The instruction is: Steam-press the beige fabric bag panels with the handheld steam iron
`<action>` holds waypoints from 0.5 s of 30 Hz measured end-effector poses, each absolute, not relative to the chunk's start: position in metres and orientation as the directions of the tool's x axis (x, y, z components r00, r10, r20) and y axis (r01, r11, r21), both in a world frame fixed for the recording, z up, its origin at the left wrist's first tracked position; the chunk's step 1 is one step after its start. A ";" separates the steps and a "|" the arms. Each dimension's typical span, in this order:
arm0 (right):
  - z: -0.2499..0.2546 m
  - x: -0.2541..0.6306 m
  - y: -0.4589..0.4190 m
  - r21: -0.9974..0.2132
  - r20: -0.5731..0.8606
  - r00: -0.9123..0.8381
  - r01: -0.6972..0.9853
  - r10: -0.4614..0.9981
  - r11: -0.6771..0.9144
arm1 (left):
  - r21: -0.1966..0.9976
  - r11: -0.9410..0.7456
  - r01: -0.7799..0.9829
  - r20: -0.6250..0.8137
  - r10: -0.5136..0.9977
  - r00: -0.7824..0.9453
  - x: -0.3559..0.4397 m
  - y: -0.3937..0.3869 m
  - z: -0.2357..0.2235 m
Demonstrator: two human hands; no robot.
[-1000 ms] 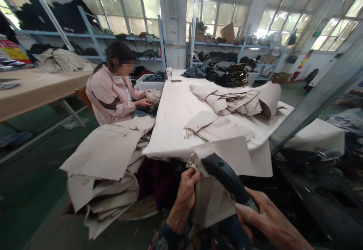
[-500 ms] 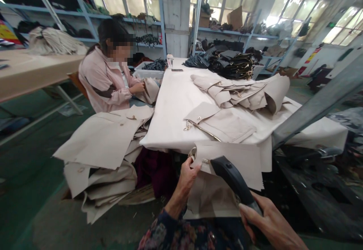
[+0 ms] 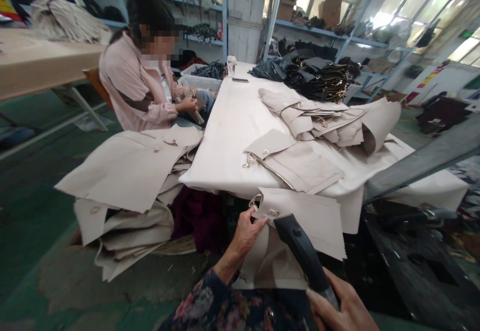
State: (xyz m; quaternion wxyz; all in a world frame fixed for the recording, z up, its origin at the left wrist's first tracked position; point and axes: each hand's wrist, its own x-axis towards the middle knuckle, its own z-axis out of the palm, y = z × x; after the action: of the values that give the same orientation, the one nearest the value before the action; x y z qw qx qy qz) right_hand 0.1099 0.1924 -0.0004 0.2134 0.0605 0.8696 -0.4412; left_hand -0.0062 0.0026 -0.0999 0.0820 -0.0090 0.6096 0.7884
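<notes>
My left hand (image 3: 245, 233) pinches the left edge of a beige bag piece (image 3: 307, 208) below the near table edge, beside a gold metal ring (image 3: 255, 201). A small gold metal fitting (image 3: 273, 213) sits on the piece just right of my fingertips. My right hand (image 3: 343, 301) is wrapped round a black, curved hand-held tool (image 3: 305, 253), whose exact kind I cannot make out. The tool's blunt tip lies right beside the fitting, over the beige material. More beige material (image 3: 277, 266) hangs below my hands in front of my lap.
Another beige bag piece (image 3: 303, 166) lies on the white-covered table (image 3: 232, 131), before a beige pile (image 3: 337, 121) and stacked black bag pieces (image 3: 322, 78). Beige pieces (image 3: 120, 166) are heaped at left. A seated person (image 3: 135, 86) handles a small piece. A grey metal post (image 3: 423, 158) slants at right.
The tool's tip has drawn slightly back from the gold fitting, which now shows more fully. My left hand keeps its hold. The other person's beige piece looks smaller and lower; the view has shifted.
</notes>
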 end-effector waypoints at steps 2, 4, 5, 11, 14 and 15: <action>-0.002 0.106 0.187 -0.755 -0.421 -0.903 0.295 -0.088 0.585 | 0.973 -0.203 -0.105 -0.085 0.108 -0.991 -0.005 0.002 -0.095; -0.001 0.103 0.181 -0.772 -0.406 -0.909 0.286 -0.095 0.567 | 0.981 -0.177 -0.074 -0.058 0.094 -0.994 -0.002 0.003 -0.092; 0.000 0.101 0.179 -0.778 -0.393 -0.914 0.274 -0.099 0.565 | 0.982 -0.177 -0.072 -0.055 0.098 -0.994 0.000 0.005 -0.092; 0.016 0.094 0.180 -0.769 -0.316 -0.948 0.229 -0.043 0.597 | 0.948 -0.262 -0.181 -0.135 0.182 -0.974 0.012 0.013 -0.098; 0.023 0.096 0.194 -0.785 -0.290 -0.957 0.242 0.007 0.571 | 0.887 -0.353 -0.299 -0.223 0.239 -0.945 0.009 0.011 -0.094; 0.024 0.098 0.200 -0.793 -0.296 -0.955 0.250 0.007 0.556 | 0.865 -0.365 -0.344 -0.254 0.274 -0.928 0.006 0.010 -0.092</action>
State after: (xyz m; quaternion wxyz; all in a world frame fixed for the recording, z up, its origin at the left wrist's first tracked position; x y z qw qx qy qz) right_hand 0.0975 0.2001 0.0245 0.1303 0.0736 0.8723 -0.4656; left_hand 0.0064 0.0099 -0.0915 0.1872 -0.0331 0.5314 0.8255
